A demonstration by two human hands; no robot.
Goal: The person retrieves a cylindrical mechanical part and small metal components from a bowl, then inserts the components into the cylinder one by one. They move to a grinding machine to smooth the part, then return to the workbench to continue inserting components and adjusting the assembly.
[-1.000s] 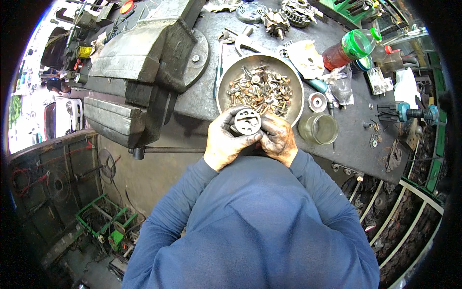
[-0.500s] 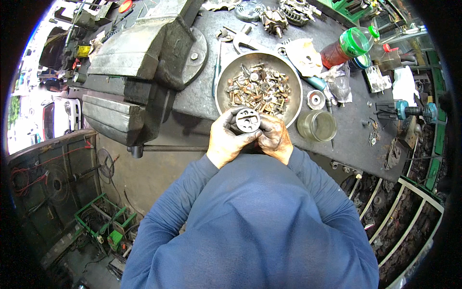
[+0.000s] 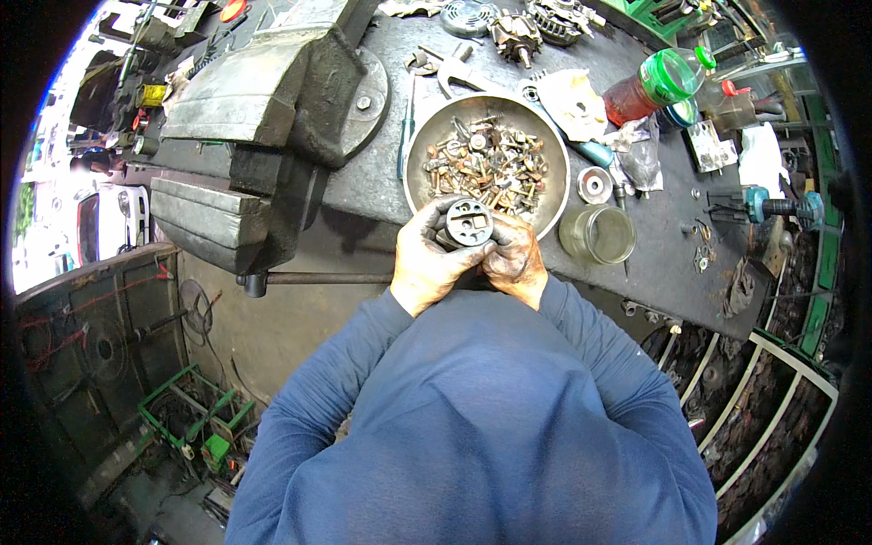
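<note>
Head view: cluttered greasy workbench (image 3: 381, 195).

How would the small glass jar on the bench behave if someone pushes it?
The glass jar stands upright and squat, so it would probably slide rather than tip. It looks empty, so likely light. It stands close to the bench edge and, being glass, could break if it fell.

The metal bowl (image 3: 486, 163) sits on the desk (image 3: 381, 191) and serves as the landmark. Screws and bolts (image 3: 486, 168) lie in the bowl. Left of the bowl stands the bench vise (image 3: 263, 118), with a screwdriver (image 3: 404, 136) between them. Right of the bowl lie a ring-shaped part (image 3: 595, 184) and a glass jar (image 3: 598, 234). Behind the bowl, to its right, lies a bottle (image 3: 654, 86). In front of the bowl, at its near rim, the left hand (image 3: 431, 259) and right hand (image 3: 513, 259) hold a cylindrical part (image 3: 466, 222) together.
</note>
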